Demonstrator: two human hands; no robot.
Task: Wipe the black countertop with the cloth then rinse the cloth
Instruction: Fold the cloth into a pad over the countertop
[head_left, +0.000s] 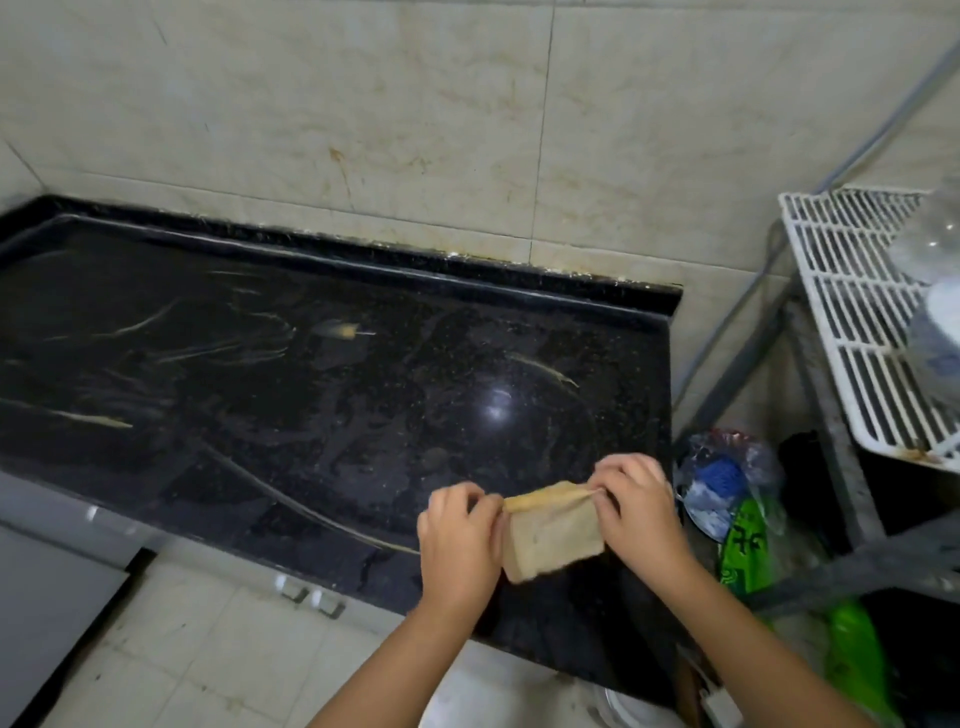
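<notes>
— What is your countertop (363, 374) made of?
— Black speckled stone, polished and glossy, with pale smears on it.
— And your cloth (553, 532)?
— Soft tan fabric, matt. The wall (415, 104) has smooth beige tiles. The rack (852, 312) looks like white plastic.

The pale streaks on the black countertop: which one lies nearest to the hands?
The long thin curved streak along the front of the black countertop; its right end almost reaches the left hand. The other streaks lie farther back, toward the wall.
</notes>
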